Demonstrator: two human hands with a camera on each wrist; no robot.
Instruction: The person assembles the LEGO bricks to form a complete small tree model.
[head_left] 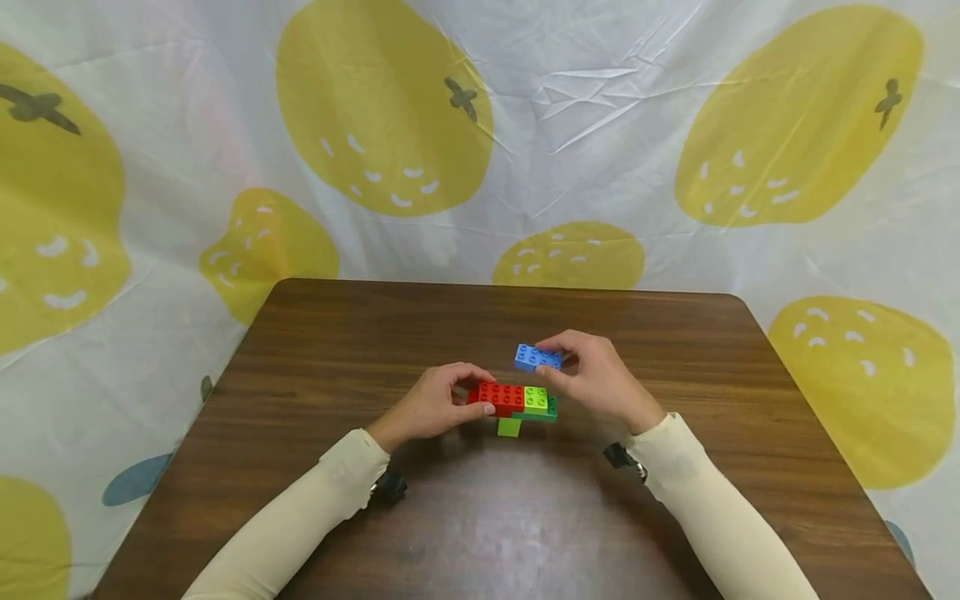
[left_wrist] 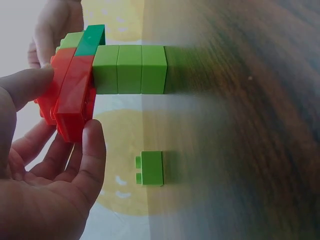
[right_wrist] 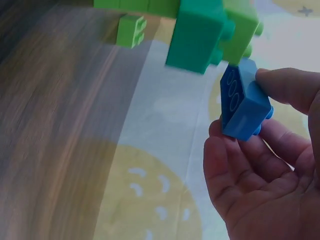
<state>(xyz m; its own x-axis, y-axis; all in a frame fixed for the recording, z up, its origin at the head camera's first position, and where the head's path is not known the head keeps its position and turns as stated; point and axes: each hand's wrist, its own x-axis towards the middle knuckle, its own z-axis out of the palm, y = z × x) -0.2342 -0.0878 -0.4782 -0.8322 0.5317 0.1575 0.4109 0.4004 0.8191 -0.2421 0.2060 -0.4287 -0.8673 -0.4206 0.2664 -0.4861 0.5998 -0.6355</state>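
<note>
My left hand (head_left: 437,402) grips the red end of a toy-brick structure, thumb on the near side. Its upper layers are red bricks (head_left: 501,395), a lime brick (head_left: 536,398) and a dark green brick (head_left: 552,407). Underneath, a column of lime bricks (left_wrist: 130,69) reaches down to the table. My right hand (head_left: 600,379) pinches a blue brick (head_left: 528,357) between thumb and fingers, studs up. In the right wrist view the blue brick's hollow underside (right_wrist: 231,95) shows. It hangs apart from the structure, above and beyond its lime end.
A loose lime brick (left_wrist: 152,169) stands on the wooden table (head_left: 480,533), seen in both wrist views; the head view does not show it. A white curtain with yellow fruit prints (head_left: 585,167) hangs behind the table's far edge. Dark wrist straps (head_left: 621,456) are on both wrists.
</note>
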